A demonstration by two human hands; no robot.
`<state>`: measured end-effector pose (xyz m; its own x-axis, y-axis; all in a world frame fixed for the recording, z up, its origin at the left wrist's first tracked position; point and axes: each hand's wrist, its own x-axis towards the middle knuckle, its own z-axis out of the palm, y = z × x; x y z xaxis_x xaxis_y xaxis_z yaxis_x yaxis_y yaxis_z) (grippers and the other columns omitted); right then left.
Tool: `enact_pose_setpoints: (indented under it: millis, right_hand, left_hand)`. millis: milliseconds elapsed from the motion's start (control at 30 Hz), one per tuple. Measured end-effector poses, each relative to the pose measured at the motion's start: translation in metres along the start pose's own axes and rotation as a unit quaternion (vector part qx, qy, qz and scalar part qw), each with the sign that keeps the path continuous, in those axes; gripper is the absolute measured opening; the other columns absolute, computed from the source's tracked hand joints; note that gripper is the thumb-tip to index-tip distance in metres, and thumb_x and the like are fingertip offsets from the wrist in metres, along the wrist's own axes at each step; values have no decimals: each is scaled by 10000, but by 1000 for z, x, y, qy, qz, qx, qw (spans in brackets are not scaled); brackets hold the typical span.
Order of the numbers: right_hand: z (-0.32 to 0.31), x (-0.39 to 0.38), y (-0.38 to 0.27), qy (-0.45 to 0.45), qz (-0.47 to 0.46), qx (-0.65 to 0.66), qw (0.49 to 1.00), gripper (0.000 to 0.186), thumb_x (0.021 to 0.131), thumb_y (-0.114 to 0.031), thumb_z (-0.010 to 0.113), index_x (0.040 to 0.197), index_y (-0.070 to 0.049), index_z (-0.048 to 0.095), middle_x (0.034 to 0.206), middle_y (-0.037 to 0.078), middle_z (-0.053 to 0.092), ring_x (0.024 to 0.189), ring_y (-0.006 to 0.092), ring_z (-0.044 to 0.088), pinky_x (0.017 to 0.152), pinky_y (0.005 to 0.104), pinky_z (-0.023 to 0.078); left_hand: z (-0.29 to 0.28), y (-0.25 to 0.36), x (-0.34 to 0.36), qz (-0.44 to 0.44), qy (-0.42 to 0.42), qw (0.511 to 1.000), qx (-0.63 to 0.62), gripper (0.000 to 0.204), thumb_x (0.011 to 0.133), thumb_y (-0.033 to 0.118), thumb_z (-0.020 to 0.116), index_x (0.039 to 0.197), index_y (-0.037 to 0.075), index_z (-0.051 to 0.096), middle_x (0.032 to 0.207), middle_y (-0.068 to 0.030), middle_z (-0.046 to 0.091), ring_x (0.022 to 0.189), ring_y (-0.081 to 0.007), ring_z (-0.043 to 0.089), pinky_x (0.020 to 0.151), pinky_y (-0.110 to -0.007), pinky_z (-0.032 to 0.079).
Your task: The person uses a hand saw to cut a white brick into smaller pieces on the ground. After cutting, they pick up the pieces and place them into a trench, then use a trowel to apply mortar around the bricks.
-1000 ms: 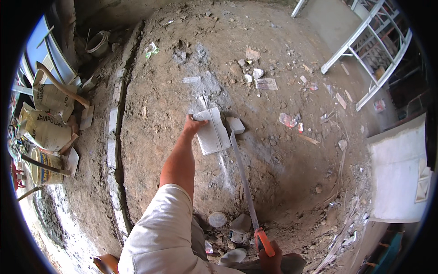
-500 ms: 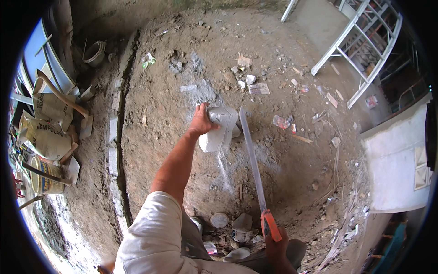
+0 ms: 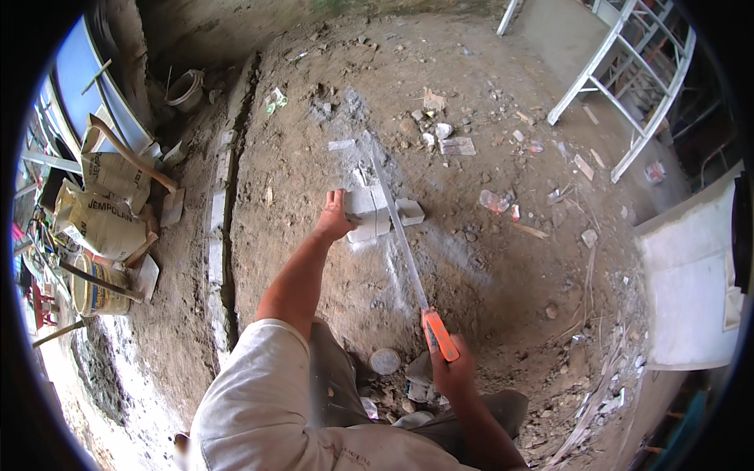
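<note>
Two bare hands work apart; the left hand (image 3: 336, 215) clasps the left end of a pale grey masonry block (image 3: 361, 204), set amid the dirt floor (image 3: 275, 259); the right hand (image 3: 455, 367) is closed around the orange handle (image 3: 441, 336) of a handsaw (image 3: 404, 250), whose blade crosses the block's right side, contact unclear; a smaller block piece (image 3: 411, 210) lies just right.

The brown dirt floor (image 3: 510, 286), strewn with pebbles (image 3: 551, 311), carries pale blocks (image 3: 361, 204) at the clock's centre; around them lie grey powder (image 3: 389, 163) at 12 o'clock, a white stone (image 3: 444, 130) at 1, a clear wrapper (image 3: 493, 202) at 3, a round disc (image 3: 385, 361) at 6 and a green-and-white wrapper (image 3: 276, 100) at 11
</note>
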<state>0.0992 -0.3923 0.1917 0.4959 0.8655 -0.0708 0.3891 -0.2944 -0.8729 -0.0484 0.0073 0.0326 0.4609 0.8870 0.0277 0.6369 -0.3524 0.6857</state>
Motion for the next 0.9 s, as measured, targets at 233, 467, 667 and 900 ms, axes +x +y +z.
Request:
enact_pose_setpoints:
  millis: [233, 467, 667, 900]
  right_hand:
    - [5, -5, 5, -32, 20, 2, 999, 146, 882, -129, 636, 934, -40, 532, 732, 156, 573, 670, 376, 613, 604, 386, 485]
    - [4, -7, 8, -37, -7, 0, 999, 146, 885, -124, 628, 933, -51, 512, 715, 161, 568, 666, 399, 609, 577, 409, 475]
    - [-3, -17, 2, -46, 14, -41, 998, 161, 872, -115, 627, 921, -49, 488, 716, 176, 566, 696, 441, 594, 583, 419, 475]
    - [5, -21, -6, -59, 14, -49, 997, 186, 852, -115, 643, 913, -52, 478, 717, 180, 587, 715, 430, 623, 590, 437, 486]
  left_hand:
    - [2, 7, -7, -27, -12, 999, 23, 965, 627, 103, 815, 1418, 8, 271, 1315, -241, 359, 1214, -430, 474, 1028, -428, 467]
    - [1, 17, -8, -53, -8, 998, 19, 964, 627, 83, 800, 1423, -3, 265, 1312, -248, 358, 1217, -433, 469, 1034, -421, 464]
    - [8, 20, -3, -53, -17, 998, -20, 870, 698, 232, 757, 1400, 0, 298, 1304, -257, 375, 1231, -441, 443, 1052, -457, 424]
    - [45, 0, 31, 27, 153, 982, 111, 355, 929, 298, 496, 1136, 20, 576, 1146, -209, 552, 1070, -408, 515, 944, -474, 434]
